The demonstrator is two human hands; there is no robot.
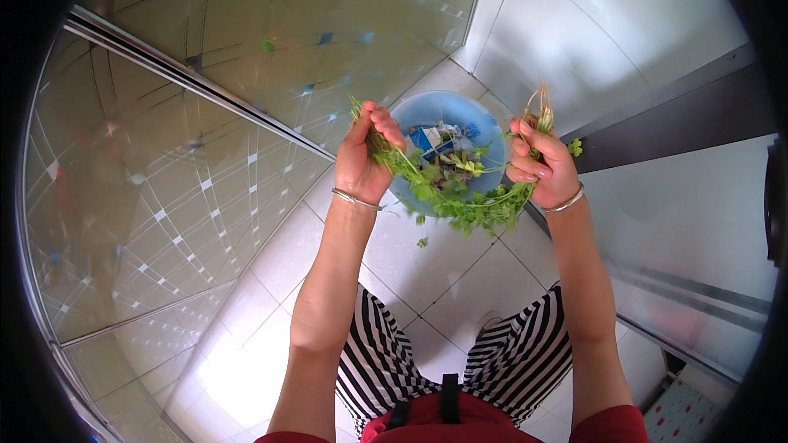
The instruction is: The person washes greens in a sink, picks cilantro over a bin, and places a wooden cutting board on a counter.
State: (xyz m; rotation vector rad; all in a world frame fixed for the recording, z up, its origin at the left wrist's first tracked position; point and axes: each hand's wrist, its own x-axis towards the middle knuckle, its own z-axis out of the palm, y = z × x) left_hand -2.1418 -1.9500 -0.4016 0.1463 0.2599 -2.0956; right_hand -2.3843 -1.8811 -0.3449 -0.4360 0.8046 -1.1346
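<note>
A bunch of leafy green herbs, which looks like coriander, sags in a curve between my two hands. My left hand grips some of the stems on the left. On the right, my right hand is closed around the stems near their pale roots, which stick up above the fingers. Beneath the herbs stands a light blue plastic bin holding waste. Inside it lie a blue-and-white piece of packaging, crumpled scraps and bits of greenery. A small loose leaf shows below the bunch.
Patterned glass panels in a metal frame run along the left. A glossy white wall and a pale cabinet-like panel stand on the right. White tiles cover the floor between my striped trouser legs.
</note>
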